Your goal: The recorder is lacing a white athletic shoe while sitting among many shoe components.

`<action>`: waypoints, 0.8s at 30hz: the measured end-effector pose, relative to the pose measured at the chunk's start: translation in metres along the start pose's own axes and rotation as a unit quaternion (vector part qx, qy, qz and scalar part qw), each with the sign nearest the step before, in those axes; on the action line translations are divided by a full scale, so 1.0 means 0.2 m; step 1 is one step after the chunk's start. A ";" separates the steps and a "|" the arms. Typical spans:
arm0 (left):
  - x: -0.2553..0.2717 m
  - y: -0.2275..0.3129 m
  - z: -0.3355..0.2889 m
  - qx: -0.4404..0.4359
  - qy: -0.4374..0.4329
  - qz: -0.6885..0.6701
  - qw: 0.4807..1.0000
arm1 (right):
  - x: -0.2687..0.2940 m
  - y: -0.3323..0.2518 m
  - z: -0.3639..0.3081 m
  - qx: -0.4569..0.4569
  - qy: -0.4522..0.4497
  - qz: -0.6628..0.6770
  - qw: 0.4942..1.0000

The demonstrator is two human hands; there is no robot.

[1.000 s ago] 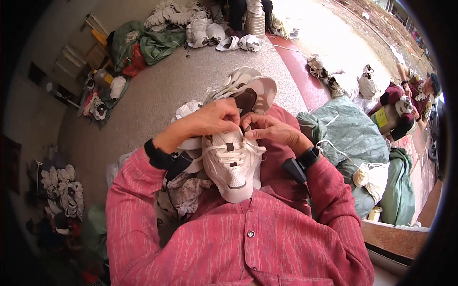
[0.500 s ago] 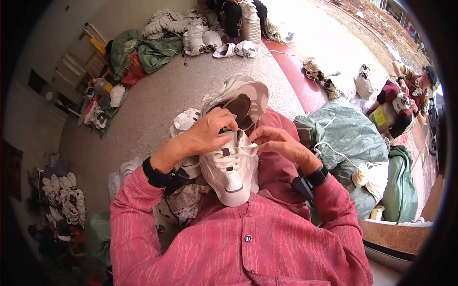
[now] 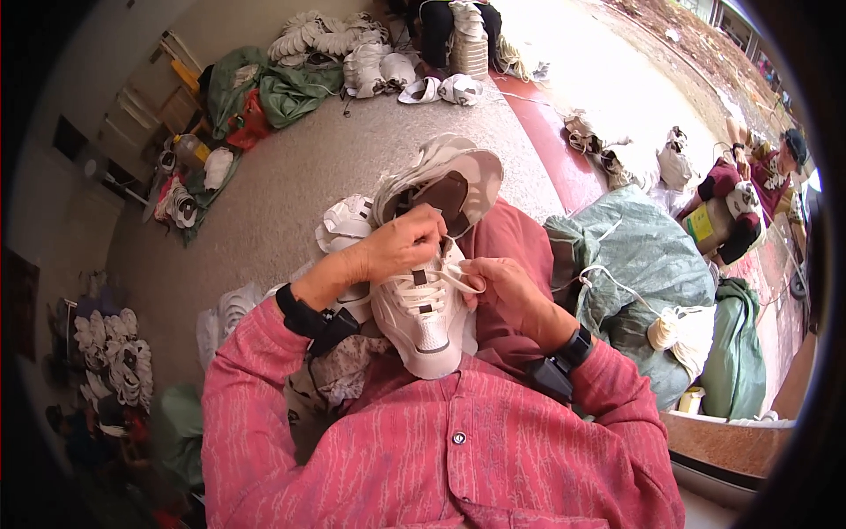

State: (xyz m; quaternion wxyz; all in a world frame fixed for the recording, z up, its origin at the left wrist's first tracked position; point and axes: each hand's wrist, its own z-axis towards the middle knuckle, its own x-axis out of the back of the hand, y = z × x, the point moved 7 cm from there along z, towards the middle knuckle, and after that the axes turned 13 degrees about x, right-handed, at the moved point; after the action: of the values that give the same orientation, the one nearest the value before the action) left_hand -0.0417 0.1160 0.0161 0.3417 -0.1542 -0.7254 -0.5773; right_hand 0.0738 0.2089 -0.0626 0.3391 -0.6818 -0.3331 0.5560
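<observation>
A: Where does the white shoe [image 3: 421, 331] lie?

B: It lies above the lap of dull red trousers [image 3: 520, 234], its rounded toe directed toward the pinkish-red patterned shirt [image 3: 388, 441]. The toe panel is perforated and mesh-like, bordered by smooth overlays; small dark tabs mark the midline.

A: How is each grip disposed?

B: At the shoe's right edge, the right hand [image 3: 515, 295] has thumb and forefinger together, clamped on a loop of flat, pale lace [image 3: 454, 279]. At the shoe's opening, the left hand [image 3: 405, 240] is bent, fingertips close together; whether they pinch anything cannot be told, as their undersides are hidden.

A: What surrounds the shoe?

B: Just beyond it, a curved stack of nested pale uppers [image 3: 483, 172] shows a brown-lined mouth. Near its left is a second white shoe [image 3: 344, 220]. Apart, on its right, slumps a crinkled green woven bag [image 3: 639, 242]; farther right is a hank of soft cream cord [image 3: 680, 328]. Speckled grey floor [image 3: 282, 159] extends beyond the shoe.
</observation>
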 end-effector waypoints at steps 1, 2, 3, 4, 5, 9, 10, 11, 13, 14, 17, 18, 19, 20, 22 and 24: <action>0.02 -0.04 0.01 0.021 0.017 -0.034 0.999 | 0.00 0.01 0.00 -0.002 0.001 0.008 1.000; 0.02 -0.05 0.01 0.009 0.035 -0.018 0.999 | 0.00 0.00 0.00 -0.004 -0.002 0.004 1.000; 0.01 -0.06 0.01 0.010 0.039 -0.020 0.999 | 0.00 0.01 0.00 -0.017 -0.003 -0.001 1.000; 0.01 -0.10 0.01 0.056 0.059 -0.096 0.992 | 0.00 0.02 0.00 -0.030 -0.004 -0.006 1.000; 0.02 -0.14 0.01 0.101 0.078 -0.171 0.977 | -0.01 0.01 -0.01 -0.031 -0.006 -0.008 0.999; 0.05 -0.23 0.01 0.191 0.132 -0.252 0.939 | -0.03 0.00 -0.03 -0.054 0.011 0.061 0.997; 0.05 -0.27 0.00 0.220 0.149 -0.262 0.928 | -0.03 0.00 -0.04 -0.069 0.015 0.087 0.994; 0.05 -0.30 -0.01 0.249 0.166 -0.272 0.914 | -0.02 0.01 -0.05 -0.070 0.014 0.084 0.994; 0.06 -0.33 0.00 0.248 0.173 -0.243 0.922 | 0.02 -0.05 -0.04 0.053 -0.002 0.010 0.999; 0.06 -0.33 0.01 0.247 0.178 -0.212 0.929 | 0.03 -0.02 -0.03 0.051 -0.001 0.007 0.999; 0.06 -0.25 0.01 0.175 0.173 -0.225 0.943 | -0.03 -0.16 -0.02 0.289 -0.081 -0.195 0.934; 0.04 -0.22 0.00 0.160 0.138 -0.244 0.946 | -0.06 -0.21 -0.04 0.319 -0.093 -0.314 0.889; 0.04 -0.18 -0.02 0.160 0.137 -0.244 0.947 | -0.09 -0.24 -0.05 0.345 -0.102 -0.429 0.829; 0.07 -0.10 -0.05 0.099 0.179 -0.172 0.964 | -0.08 -0.24 -0.03 0.345 -0.102 -0.428 0.829; 0.08 -0.01 -0.10 0.015 0.230 -0.046 0.972 | -0.12 -0.26 -0.02 0.433 -0.141 -0.496 0.739; 0.06 0.03 -0.15 -0.006 0.218 0.021 0.976 | -0.13 -0.27 -0.02 0.433 -0.155 -0.505 0.730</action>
State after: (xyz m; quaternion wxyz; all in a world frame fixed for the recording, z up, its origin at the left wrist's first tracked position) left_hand -0.0379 0.0882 0.0314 0.5030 -0.0421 -0.6261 -0.5943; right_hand 0.0689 0.2163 -0.0034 0.7719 -0.0966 -0.3995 0.4849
